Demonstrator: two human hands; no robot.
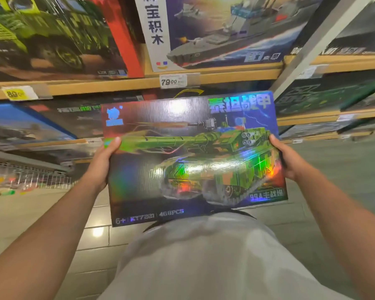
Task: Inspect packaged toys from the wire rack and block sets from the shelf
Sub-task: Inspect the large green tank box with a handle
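Note:
I hold a large flat block set box (pixel 193 156) in front of my chest, its shiny holographic front showing a green tank and the print "468PCS". My left hand (pixel 102 163) grips its left edge, thumb on the front. My right hand (pixel 288 159) grips its right edge in the same way. The box is tilted slightly, top edge away from me, and stands clear of the shelf (pixel 121 84) behind it. The wire rack (pixel 41 178) with small packaged toys is low at the left, blurred.
Wooden shelves hold more block set boxes: a green truck box (pixel 48 35) upper left, a warship box (pixel 225 29) above centre, dark boxes (pixel 329 94) at right. Price tags read 79.00 (pixel 173 81) and 89 (pixel 17 93). Tiled floor (pixel 95 232) lies below.

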